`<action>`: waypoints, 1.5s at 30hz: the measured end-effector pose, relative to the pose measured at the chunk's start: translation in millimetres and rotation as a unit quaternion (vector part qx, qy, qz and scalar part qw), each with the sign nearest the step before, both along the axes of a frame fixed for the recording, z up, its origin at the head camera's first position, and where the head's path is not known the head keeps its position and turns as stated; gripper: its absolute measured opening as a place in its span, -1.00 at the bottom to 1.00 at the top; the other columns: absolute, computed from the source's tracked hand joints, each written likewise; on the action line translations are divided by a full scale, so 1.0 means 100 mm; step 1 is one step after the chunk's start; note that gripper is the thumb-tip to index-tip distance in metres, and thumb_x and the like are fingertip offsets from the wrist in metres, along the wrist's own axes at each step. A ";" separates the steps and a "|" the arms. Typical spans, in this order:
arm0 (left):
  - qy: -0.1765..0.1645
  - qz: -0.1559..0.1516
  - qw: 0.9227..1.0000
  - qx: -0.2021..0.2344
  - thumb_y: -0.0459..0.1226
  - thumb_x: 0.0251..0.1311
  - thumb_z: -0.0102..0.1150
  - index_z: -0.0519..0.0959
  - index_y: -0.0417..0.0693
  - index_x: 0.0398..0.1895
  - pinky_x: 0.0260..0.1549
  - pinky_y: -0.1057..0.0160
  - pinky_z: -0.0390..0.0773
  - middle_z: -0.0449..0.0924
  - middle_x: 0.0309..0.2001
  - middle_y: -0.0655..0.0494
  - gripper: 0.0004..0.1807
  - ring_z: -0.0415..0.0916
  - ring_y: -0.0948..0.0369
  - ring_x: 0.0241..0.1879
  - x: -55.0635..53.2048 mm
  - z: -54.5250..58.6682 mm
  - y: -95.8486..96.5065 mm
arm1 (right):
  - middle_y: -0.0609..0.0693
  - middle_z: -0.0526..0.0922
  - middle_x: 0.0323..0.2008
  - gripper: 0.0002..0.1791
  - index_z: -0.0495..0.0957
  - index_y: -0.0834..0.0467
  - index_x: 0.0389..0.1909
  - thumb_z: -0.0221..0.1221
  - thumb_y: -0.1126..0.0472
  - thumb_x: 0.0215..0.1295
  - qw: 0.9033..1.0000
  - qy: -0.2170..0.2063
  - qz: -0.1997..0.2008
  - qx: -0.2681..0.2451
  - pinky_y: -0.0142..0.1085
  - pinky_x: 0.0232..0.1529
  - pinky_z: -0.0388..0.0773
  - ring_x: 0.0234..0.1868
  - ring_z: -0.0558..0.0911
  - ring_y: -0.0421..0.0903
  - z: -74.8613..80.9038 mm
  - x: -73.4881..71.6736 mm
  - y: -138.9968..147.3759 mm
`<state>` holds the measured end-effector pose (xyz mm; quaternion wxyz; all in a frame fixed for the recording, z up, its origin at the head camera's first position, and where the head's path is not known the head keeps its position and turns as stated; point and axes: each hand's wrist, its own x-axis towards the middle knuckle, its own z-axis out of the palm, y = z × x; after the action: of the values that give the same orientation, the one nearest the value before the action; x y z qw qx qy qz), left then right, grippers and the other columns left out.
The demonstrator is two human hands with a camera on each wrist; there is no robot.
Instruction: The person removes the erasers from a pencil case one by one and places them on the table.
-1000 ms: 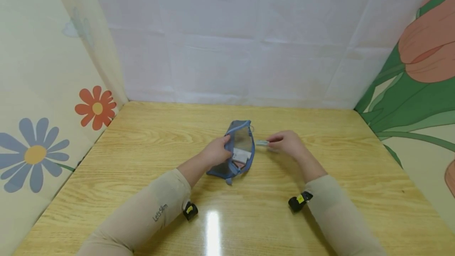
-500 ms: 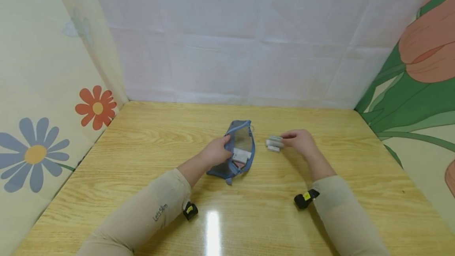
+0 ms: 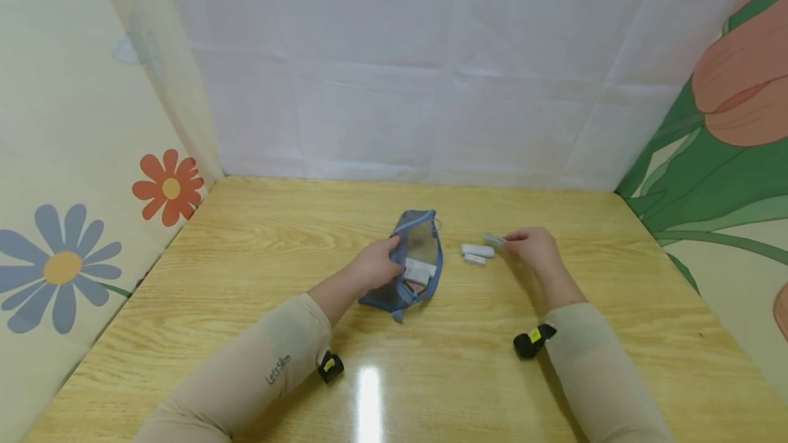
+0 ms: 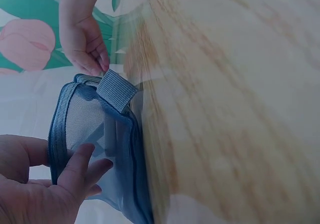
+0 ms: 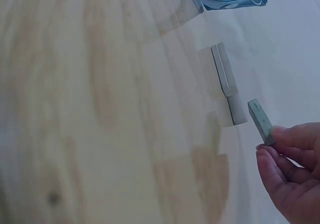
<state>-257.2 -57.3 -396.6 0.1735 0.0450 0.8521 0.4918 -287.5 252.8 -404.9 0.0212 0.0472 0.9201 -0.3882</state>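
Note:
My left hand (image 3: 374, 263) grips the edge of a blue mesh zip pouch (image 3: 421, 239), thumb on one side and fingers on the other in the left wrist view. The pouch gapes toward the right, and a white box-like piece (image 3: 418, 271) shows inside with a pinkish one below it. Between thumb and fingertips, my right hand (image 3: 534, 249) pinches a small pale green bar (image 5: 260, 121) by one end. Beside that bar, two small pieces lie on the table: a longer white bar (image 3: 477, 250) and a shorter white bar (image 3: 475, 260).
The wood-grain table (image 3: 258, 238) ends at a white cloth backdrop (image 3: 369, 122). Flower-printed panels stand at the left and right sides. A black wrist camera (image 3: 330, 366) sits under the left cuff, another black wrist camera (image 3: 533, 342) by the right.
My right hand has moved right, away from the pouch, carrying the pale green bar. The two white bars have come into view on the table. The left hand stays on the pouch.

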 end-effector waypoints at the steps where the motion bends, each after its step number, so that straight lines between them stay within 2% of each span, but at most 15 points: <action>1: 0.000 -0.001 1.000 0.001 -0.53 0.04 -0.01 0.03 -0.12 0.40 -0.31 0.28 0.60 0.11 0.34 -0.15 -0.22 0.40 -0.02 0.05 0.00 -0.01 0.00 | 0.25 0.56 -0.05 -0.66 0.57 0.31 -0.09 0.16 0.20 0.17 1.000 0.001 -0.002 0.005 -0.08 0.00 0.42 0.00 0.47 0.14 -0.01 0.00 0.01; 10: 0.001 0.002 1.000 0.007 -0.53 0.04 -0.01 0.04 -0.11 0.40 -0.32 0.29 0.60 0.12 0.34 -0.15 -0.22 0.42 -0.02 0.03 -0.01 -0.03 0.00 | 0.20 0.62 -0.16 -0.68 0.60 0.31 -0.12 0.18 0.19 0.16 1.000 0.003 -0.013 0.024 -0.23 -0.17 0.47 -0.16 0.53 0.04 -0.09 -0.04 0.03; 19: 0.002 0.004 1.000 0.006 -0.54 0.04 -0.02 0.03 -0.11 0.40 -0.30 0.27 0.61 0.12 0.34 -0.15 -0.21 0.41 -0.03 0.04 -0.01 -0.01 0.00 | 0.20 0.60 -0.10 -0.68 0.62 0.27 -0.15 0.23 0.16 0.11 0.999 -0.009 -0.022 0.024 -0.18 -0.07 0.39 -0.08 0.48 0.07 -0.10 -0.04 0.00; 29: 0.000 0.005 1.000 -0.001 -0.52 0.05 -0.02 0.04 -0.09 0.40 -0.30 0.28 0.60 0.11 0.35 -0.12 -0.22 0.41 0.00 0.05 0.00 0.01 0.01 | 0.18 0.61 -0.13 -0.69 0.63 0.25 -0.16 0.25 0.18 0.08 0.999 -0.022 -0.033 0.033 -0.28 -0.22 0.40 -0.16 0.48 0.02 -0.13 -0.07 -0.02; 45: -0.003 0.001 1.000 -0.001 -0.51 0.08 -0.02 0.02 -0.08 0.41 -0.29 0.28 0.60 0.12 0.34 -0.14 -0.23 0.42 0.01 0.03 0.00 0.02 0.00 | 0.20 0.60 -0.09 -0.66 0.60 0.28 -0.10 0.21 0.16 0.14 1.000 -0.019 -0.019 -0.003 -0.19 -0.07 0.41 -0.07 0.48 0.05 -0.14 -0.06 0.03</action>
<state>-256.8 -57.6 -394.8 0.1755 0.0423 0.8519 0.4917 -293.2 255.9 -418.9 0.0318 0.0716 0.9173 -0.3903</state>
